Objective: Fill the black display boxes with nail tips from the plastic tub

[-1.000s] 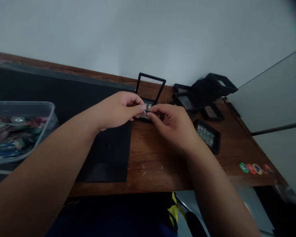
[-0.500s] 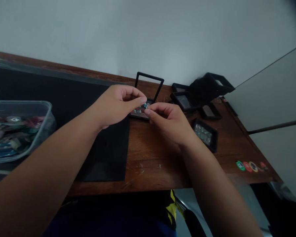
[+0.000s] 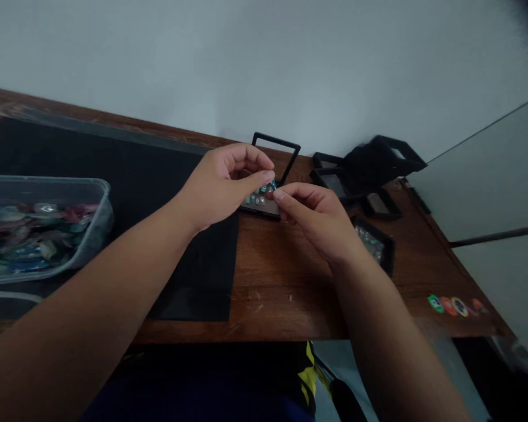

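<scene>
Both of my hands meet over a small black display case (image 3: 260,213), whose frame-like lid (image 3: 276,139) stands raised behind them. My left hand (image 3: 222,184) is closed in a pinch of thumb and forefinger on a small shiny blue piece (image 3: 273,184). Close against it, my right hand (image 3: 323,220) pinches at the lower end of that same piece; its exact shape is mostly hidden by the fingertips. Several small teal and clear pieces (image 3: 257,200) lie inside the case beneath my hands.
On the left, a clear plastic tub (image 3: 101,220) full of colourful small packets rests on a black mat (image 3: 193,281). More black cases (image 3: 381,205) are piled at the back right, and a case of clear pieces (image 3: 374,240) lies nearer. Round coloured tokens (image 3: 459,306) lie at the right.
The whole view has shifted slightly, so the table things appear farther right. Both hands still pinch the blue piece, and more of the pieces in the case show below them.
</scene>
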Action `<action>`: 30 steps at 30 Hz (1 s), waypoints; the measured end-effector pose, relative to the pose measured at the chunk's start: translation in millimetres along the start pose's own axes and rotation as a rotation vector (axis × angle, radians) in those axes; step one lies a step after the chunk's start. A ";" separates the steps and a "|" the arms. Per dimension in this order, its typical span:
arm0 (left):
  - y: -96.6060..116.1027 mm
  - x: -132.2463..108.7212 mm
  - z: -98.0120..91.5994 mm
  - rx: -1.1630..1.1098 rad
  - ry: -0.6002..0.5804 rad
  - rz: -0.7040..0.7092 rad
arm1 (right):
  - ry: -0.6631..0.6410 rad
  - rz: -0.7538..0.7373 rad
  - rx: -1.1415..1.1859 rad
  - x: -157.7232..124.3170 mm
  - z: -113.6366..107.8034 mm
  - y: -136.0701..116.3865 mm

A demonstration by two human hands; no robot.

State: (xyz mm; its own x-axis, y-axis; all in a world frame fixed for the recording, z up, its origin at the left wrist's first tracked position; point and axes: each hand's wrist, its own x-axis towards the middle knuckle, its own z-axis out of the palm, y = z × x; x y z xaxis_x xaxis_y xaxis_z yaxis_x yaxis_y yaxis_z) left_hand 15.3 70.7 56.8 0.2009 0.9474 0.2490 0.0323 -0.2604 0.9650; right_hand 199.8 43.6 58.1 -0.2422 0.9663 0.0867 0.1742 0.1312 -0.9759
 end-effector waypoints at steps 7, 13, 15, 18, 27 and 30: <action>-4.1 1.1 0.9 -0.012 0.030 0.032 | 0.007 -0.048 -0.058 -0.4 6.7 1.3; -3.1 1.4 0.3 0.005 0.046 0.020 | 0.012 -0.043 -0.108 -0.9 4.5 0.9; -3.6 1.6 0.0 0.006 0.040 0.008 | 0.010 -0.052 -0.118 -1.0 3.8 0.8; -4.2 1.8 -0.2 -0.003 0.031 -0.011 | 0.006 -0.062 -0.129 -1.5 3.6 0.2; -2.4 2.9 1.7 -0.071 0.057 -0.034 | 0.085 -0.055 -0.189 -0.6 -0.1 0.4; -3.5 4.4 2.3 -0.074 0.078 -0.031 | 0.235 -0.121 -0.293 0.5 -4.1 1.0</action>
State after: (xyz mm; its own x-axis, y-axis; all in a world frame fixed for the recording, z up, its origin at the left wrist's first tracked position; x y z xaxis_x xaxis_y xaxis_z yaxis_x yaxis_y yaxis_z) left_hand 18.3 75.4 54.3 0.1241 0.9673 0.2213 -0.0359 -0.2185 0.9752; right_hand 203.8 45.1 58.0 -0.0582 0.9597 0.2748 0.4306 0.2724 -0.8604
